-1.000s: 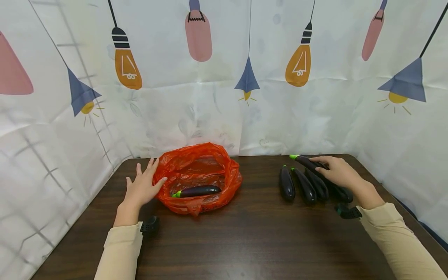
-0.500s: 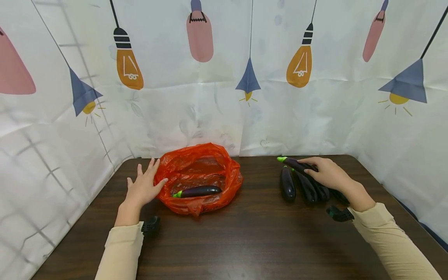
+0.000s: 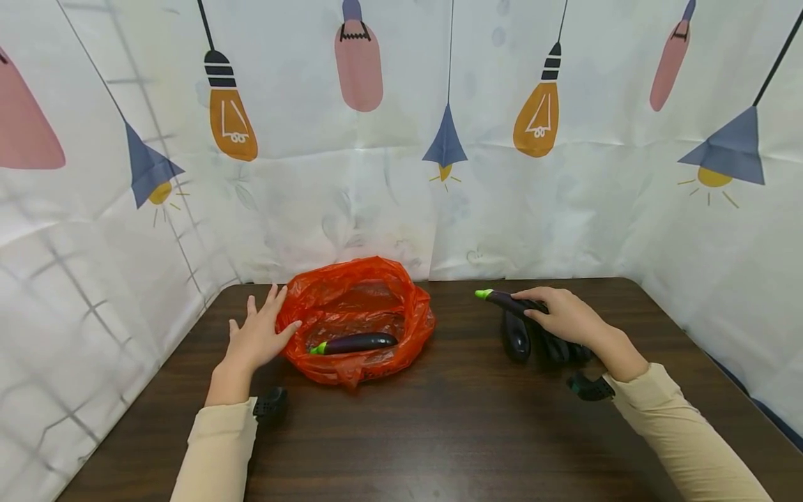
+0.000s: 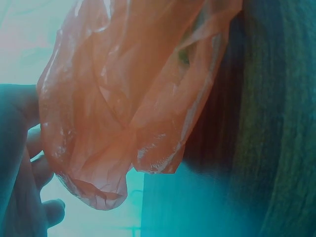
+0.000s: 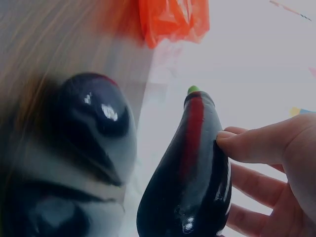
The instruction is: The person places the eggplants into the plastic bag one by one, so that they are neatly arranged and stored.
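My right hand [image 3: 567, 317] grips a dark eggplant [image 3: 507, 301] with a green stem end, above the group on the table's right. The right wrist view shows the thumb and fingers of the hand [image 5: 276, 168] around the held eggplant [image 5: 190, 168]. At the left side of the red plastic bag [image 3: 410, 335], my left hand [image 3: 254, 338] rests with spread fingers against the rim. One eggplant [image 3: 360, 342] lies inside the bag's wide mouth. In the left wrist view, the fingers [image 4: 42, 170] touch the bag's thin film [image 4: 98, 113].
Beneath the held eggplant, another eggplant [image 3: 516, 338] lies on the dark wooden table [image 3: 426, 432], with several more beside it, partly covered by my right hand. A white curtain [image 3: 401, 209] printed with lamps stands behind the table.
My right hand has moved left with the gripped eggplant, from the right side of the group to above it. The left hand and the bag look the same.
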Demonstrator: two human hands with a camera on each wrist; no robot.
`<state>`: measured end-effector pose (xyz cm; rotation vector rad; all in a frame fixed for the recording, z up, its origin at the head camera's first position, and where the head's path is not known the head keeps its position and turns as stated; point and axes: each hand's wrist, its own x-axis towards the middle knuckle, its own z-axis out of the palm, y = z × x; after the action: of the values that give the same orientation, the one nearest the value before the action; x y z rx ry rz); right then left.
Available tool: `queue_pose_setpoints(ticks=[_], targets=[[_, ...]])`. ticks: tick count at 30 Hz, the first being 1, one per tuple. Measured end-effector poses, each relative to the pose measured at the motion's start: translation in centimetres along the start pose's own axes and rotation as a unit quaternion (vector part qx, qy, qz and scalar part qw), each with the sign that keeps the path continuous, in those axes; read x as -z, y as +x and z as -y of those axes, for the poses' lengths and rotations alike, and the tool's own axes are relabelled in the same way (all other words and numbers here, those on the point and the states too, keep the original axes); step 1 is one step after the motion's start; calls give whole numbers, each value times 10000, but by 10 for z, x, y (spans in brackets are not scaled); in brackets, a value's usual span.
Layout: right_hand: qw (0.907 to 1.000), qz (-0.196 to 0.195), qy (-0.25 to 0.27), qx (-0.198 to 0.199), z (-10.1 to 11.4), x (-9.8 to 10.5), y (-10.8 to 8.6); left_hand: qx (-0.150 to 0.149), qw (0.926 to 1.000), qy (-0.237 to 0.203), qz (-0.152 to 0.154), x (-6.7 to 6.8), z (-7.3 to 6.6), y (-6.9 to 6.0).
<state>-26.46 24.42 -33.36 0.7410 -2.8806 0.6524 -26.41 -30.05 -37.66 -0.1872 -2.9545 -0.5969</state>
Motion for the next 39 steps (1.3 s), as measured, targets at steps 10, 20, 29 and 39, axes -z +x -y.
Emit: queue_pose_setpoints(ticks=[10,20,29,39], targets=[[9992,45,308,245,14,-21,12,8,9999,-95,36,0,0,-2],[9977,55,368,574,27,-34,22,7,9999,-139,51,1,1,-1],[9964,93,359,765,42,-35,29,9,9999,-152,33,2,0,-1],[9946,204,361,948,62,-38,38,2,10000,-91,-29,2,2,-1]])
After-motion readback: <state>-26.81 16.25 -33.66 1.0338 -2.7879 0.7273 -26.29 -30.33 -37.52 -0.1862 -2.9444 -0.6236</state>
